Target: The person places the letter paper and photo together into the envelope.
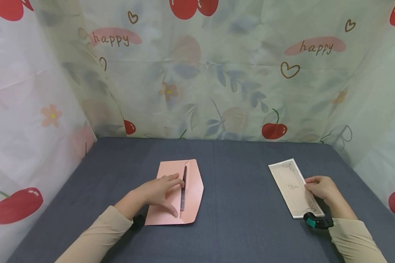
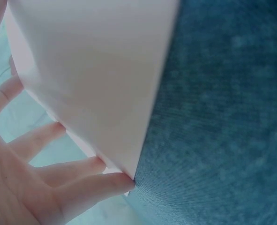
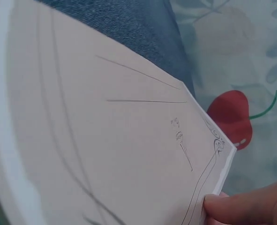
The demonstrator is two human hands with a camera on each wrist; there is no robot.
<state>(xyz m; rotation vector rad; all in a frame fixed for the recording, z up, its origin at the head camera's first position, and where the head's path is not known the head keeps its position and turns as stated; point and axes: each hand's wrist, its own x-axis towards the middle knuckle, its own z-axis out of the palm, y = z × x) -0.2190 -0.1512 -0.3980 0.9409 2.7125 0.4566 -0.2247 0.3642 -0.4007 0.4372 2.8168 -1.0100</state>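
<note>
A pink envelope (image 1: 171, 168) lies beneath the left hand (image 1: 161, 188), its pointed flap (image 1: 195, 193) folded out toward the right-hand side. The left hand is spread wide, thumb well apart from the fingers, and the fingertips touch the edge of the envelope's mouth; the left wrist view shows several of them set out along that edge. Just past those fingertips runs a narrow dark slit (image 1: 183, 201), where the mouth gapes a little. Well apart, on the right hand's own side, a cream card (image 1: 291, 186) with a white border is pinched by the right hand (image 1: 322, 190) at its long right edge, thumb on the printed face. Scrollwork decorates its far and near corners, with a small printed motif in the middle, too fine to read. Whether the card rests on the cloth or is raised slightly, I cannot tell. A black wristband (image 1: 319, 221) with a teal part circles the right wrist, just beside the card's near corner. Dark blue-grey cloth (image 1: 230, 182) spreads under and between both hands. Beyond them hangs a pale curtain (image 1: 204, 73) printed with cherries, leaves, hearts and "happy".
</note>
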